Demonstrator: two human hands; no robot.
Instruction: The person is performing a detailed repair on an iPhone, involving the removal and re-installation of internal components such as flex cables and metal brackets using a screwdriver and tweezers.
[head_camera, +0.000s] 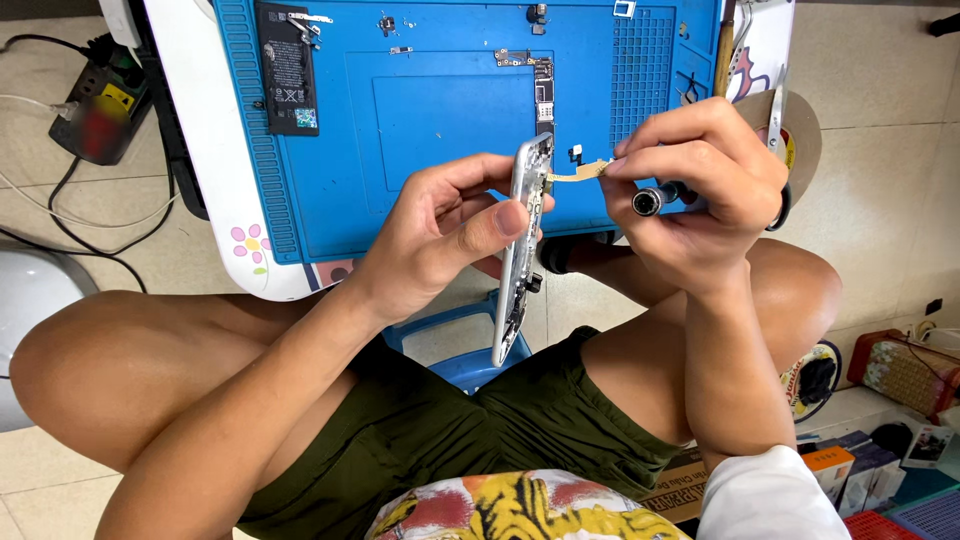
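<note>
A white desk (205, 150) stood on the tiled floor (880, 130) and carried a blue work mat (440, 110) that covered most of its top. A person sat before the desk on a blue stool (470, 365), knees spread to either side. On the mat's left part lay a flat black battery (287, 68); near the mat's centre lay a narrow circuit board (540, 85), with small loose parts along the far edge. A roll of brown tape (800, 135) rested at the desk's right edge, and a black power strip (95, 115) lay on the floor to the left.

The left hand (440, 235) was closed around a silver phone housing (522, 250), held upright and edge-on above the lap, just in front of the desk's near edge, thumb pressed against its side. The right hand (700, 190) was narrowed to a pinch, its fingertips (625, 160) gripping the free end of a tan flex strip (578, 172) that ran to the housing's upper edge. The same hand also clasped a black-handled tool (655, 198) beneath its curled fingers.
</note>
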